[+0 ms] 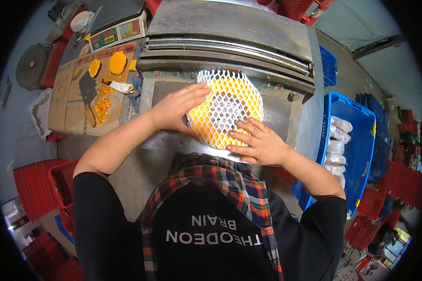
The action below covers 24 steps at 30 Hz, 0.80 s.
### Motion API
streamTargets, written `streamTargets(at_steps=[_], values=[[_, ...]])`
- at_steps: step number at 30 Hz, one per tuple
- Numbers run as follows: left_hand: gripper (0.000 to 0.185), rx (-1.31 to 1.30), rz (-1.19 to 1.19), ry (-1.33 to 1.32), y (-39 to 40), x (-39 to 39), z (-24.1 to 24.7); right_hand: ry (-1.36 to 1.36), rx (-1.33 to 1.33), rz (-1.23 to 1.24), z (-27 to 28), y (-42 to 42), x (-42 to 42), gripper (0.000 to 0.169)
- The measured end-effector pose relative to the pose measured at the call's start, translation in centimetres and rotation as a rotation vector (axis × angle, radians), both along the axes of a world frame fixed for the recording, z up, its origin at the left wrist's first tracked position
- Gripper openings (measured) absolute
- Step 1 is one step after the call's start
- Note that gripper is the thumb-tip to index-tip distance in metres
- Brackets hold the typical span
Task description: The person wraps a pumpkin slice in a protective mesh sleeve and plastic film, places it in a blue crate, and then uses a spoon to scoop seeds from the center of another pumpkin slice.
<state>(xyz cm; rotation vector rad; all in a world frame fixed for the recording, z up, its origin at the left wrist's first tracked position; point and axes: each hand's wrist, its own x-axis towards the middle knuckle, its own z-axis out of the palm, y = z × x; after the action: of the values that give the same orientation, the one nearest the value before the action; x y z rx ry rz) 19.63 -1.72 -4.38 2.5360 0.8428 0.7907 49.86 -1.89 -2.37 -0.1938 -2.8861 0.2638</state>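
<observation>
Before me, on the metal plate of a film wrapping machine (277, 116), lies a large cut piece of orange pumpkin in a white foam net (228, 105). A dark hollow shows through the mesh at its middle. My left hand (183, 107) holds its left side, fingers over the upper edge and thumb low down. On its lower right, my right hand (258, 142) rests with fingers spread over the net. A shiny metal roller (228, 51) runs across the machine beyond the piece.
At left, a cardboard sheet (66, 102) carries a knife (88, 89), pumpkin scraps (102, 109), cut pumpkin pieces (117, 62) and a peeler-like white-handled tool (121, 86). Behind it stands a weighing scale (117, 33). A blue plastic crate (358, 140) at right holds several wrapped, netted pieces (336, 147).
</observation>
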Motion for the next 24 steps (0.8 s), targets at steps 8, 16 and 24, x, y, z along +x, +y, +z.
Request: streamTargets(at_steps=[8,16,24], values=[[0.09,-0.062,0.038,-0.075,0.2,-0.2,0.2,0.371,0.127,-0.063,-2.3,1.6,-1.6,0.036],[0.069,0.026,0.054,0.106,-0.8,-0.6,0.8,0.389,0.21,-0.07,-0.3,1.1,-2.6,0.027],[0.05,0.279,0.03,0.003,-3.2,-0.5,1.8,0.389,0.224,-0.11,2.5,-5.2,-2.9,0.031]])
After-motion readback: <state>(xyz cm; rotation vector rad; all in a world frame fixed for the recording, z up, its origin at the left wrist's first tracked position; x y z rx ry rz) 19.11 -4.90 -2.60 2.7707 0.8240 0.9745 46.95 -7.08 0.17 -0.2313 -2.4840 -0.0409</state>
